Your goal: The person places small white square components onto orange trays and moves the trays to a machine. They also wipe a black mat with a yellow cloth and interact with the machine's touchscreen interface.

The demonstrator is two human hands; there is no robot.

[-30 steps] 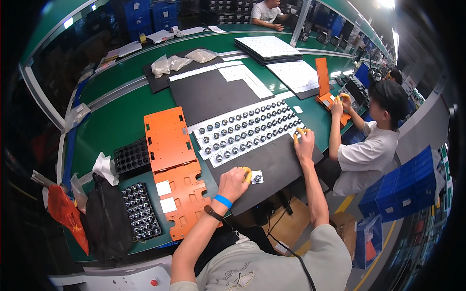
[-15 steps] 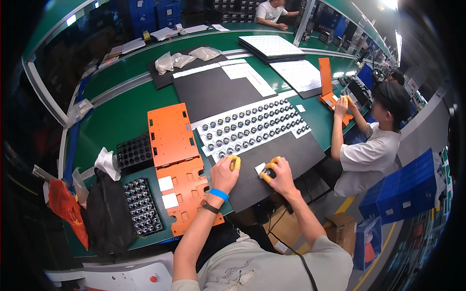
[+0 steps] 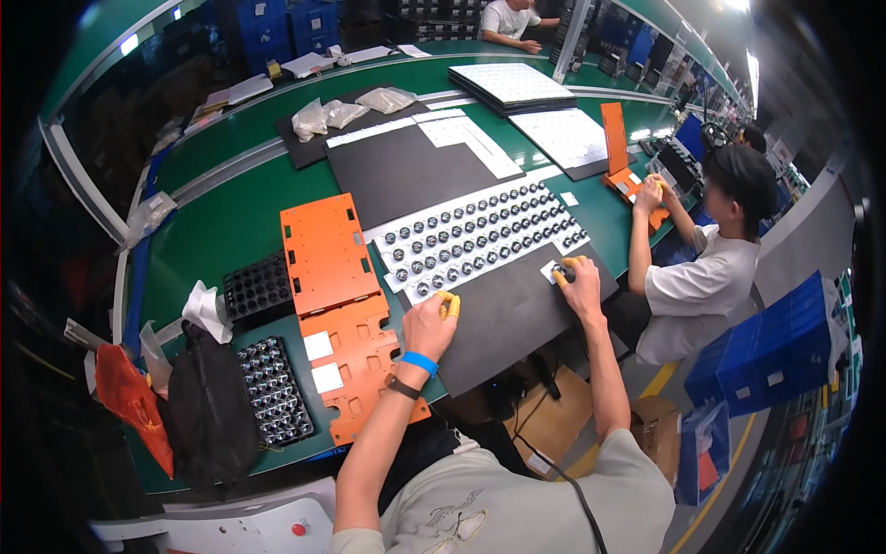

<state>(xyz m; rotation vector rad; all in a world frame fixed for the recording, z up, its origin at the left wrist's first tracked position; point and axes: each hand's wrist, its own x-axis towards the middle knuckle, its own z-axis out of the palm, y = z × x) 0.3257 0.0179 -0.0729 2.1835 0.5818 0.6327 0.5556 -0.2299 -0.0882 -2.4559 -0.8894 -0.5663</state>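
Observation:
My right hand (image 3: 581, 288), with yellow finger covers, grips a small white square plate with a black round part (image 3: 551, 271) on it, over the right part of a dark grey board (image 3: 508, 319). My left hand (image 3: 429, 325) is closed at the board's left side, its covered fingertips pinched together; whether anything is between them is hidden. Just beyond both hands lie several rows of the same white plates with dark, shiny round parts (image 3: 480, 231). The nearest row ends short of my right hand.
Left of the board lie an orange fixture plate (image 3: 328, 258), a black tray of round parts (image 3: 274, 392) and another black tray (image 3: 256, 286). A black bag (image 3: 210, 406) sits farther left. Beyond the rows is another dark board (image 3: 397, 175). A co-worker (image 3: 711, 268) handles an orange fixture at right.
My right hand has moved right and farther away across the dark board, carrying the white plate with its round part. My left hand has stayed nearly in place, still closed.

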